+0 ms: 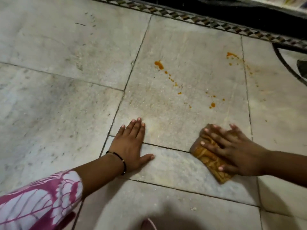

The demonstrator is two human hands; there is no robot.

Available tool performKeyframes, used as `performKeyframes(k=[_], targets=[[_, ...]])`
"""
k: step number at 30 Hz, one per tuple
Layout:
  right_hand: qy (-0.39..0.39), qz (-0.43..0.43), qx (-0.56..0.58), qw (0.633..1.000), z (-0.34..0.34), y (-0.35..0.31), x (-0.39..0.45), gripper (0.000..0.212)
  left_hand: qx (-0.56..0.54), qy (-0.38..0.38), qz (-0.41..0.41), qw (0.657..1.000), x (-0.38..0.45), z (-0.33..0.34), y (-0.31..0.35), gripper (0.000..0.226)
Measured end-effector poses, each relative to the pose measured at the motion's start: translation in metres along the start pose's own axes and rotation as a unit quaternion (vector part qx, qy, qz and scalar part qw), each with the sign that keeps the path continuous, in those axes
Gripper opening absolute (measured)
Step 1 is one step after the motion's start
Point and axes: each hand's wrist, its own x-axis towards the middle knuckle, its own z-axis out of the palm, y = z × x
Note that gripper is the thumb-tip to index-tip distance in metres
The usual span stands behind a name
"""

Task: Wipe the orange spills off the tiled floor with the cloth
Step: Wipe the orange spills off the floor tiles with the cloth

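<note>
Orange spills dot a pale marble tile: a blob (pixel 159 64) with a trail of drops running down to the right, a splatter (pixel 231 55) at the far right, and small drops (pixel 212 105) nearer me. My right hand (pixel 232 150) presses flat with spread fingers on a folded orange-brown cloth (pixel 207 156) on the floor, below the drops. My left hand (pixel 131 145) lies palm down on the tiled floor (pixel 66 113), fingers straight, holding nothing. A faint yellowish smear shows on the tile between my hands.
A patterned mosaic border (pixel 199 19) runs along the far edge, with a dark strip behind it. A dark curved inlay (pixel 285 63) sits at the right edge. My pink and white sleeve (pixel 41 201) fills the lower left.
</note>
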Motion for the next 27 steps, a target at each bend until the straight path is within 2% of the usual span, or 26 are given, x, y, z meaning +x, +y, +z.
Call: performKeyframes(k=[3, 5, 7, 9, 12, 15, 18, 20, 23, 25, 27], targets=[[0.097, -0.078, 0.050, 0.991, 0.008, -0.012, 0.022, 0.083, 0.067, -0.097, -0.007, 0.993, 0.012, -0.036, 0.011, 0.108], [0.131, -0.127, 0.068, 0.981, 0.009, -0.015, 0.037, 0.083, 0.095, -0.117, 0.011, 0.989, 0.023, -0.049, 0.028, 0.110], [0.161, -0.129, 0.075, 0.976, 0.003, -0.009, 0.053, 0.082, 0.130, -0.112, 0.053, 0.984, 0.037, -0.056, 0.052, 0.111], [0.196, -0.063, 0.116, 0.972, 0.008, 0.006, 0.056, 0.083, 0.146, -0.111, 0.087, 0.979, 0.049, -0.058, 0.077, 0.110], [0.213, 0.092, 0.214, 0.949, 0.043, 0.023, 0.029, 0.083, 0.129, -0.066, 0.131, 0.981, 0.064, -0.053, 0.109, 0.110], [0.206, 0.118, 0.234, 0.943, 0.084, 0.011, -0.019, 0.085, 0.078, -0.004, 0.179, 0.981, 0.072, -0.032, 0.137, 0.102], [0.195, 0.143, 0.242, 0.940, 0.125, 0.005, -0.068, 0.086, 0.023, 0.004, 0.166, 0.986, 0.074, -0.004, 0.158, 0.092], [0.183, 0.206, 0.281, 0.919, 0.143, 0.028, -0.090, 0.085, -0.006, 0.033, 0.127, 0.991, 0.071, 0.007, 0.167, 0.089], [0.180, 0.293, 0.304, 0.888, 0.146, 0.063, -0.086, 0.086, -0.025, 0.066, 0.121, 0.990, 0.069, 0.011, 0.168, 0.087], [0.176, 0.357, 0.301, 0.867, 0.130, 0.072, -0.060, 0.098, -0.033, 0.076, 0.124, 0.989, 0.071, 0.013, 0.166, 0.086], [0.168, 0.382, 0.289, 0.861, 0.104, 0.059, -0.026, 0.115, -0.029, 0.086, 0.128, 0.988, 0.071, 0.014, 0.166, 0.086]])
